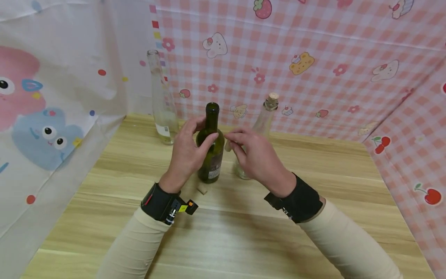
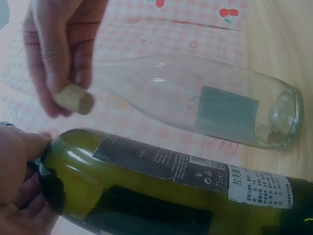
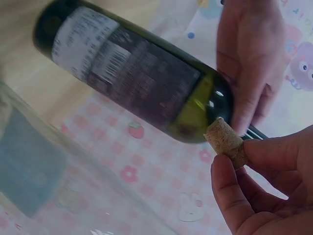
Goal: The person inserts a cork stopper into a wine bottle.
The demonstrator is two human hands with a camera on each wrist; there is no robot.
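A dark green wine bottle (image 1: pixel 210 155) stands upright on the wooden table, its mouth bare at the top. My left hand (image 1: pixel 188 149) grips it around the shoulder, thumb across the front. In the left wrist view the bottle's dark label and white sticker (image 2: pixel 259 186) show. Close on its right, my right hand (image 1: pixel 256 155) pinches a cork (image 3: pixel 226 142) between thumb and fingertips, beside the green bottle's shoulder. Behind that hand stands a clear bottle (image 2: pixel 161 88) with a cork (image 1: pixel 273 95) in its mouth. A small cork piece (image 1: pixel 202 189) lies on the table before the green bottle.
Another clear bottle (image 1: pixel 162 104), with no cork in its mouth, stands at the back left near the wall. Pink checked cloth (image 1: pixel 244 58) hangs behind and to the right, and white printed cloth (image 1: pixel 69 89) at the left. The wooden table (image 1: pixel 223 240) extends toward me.
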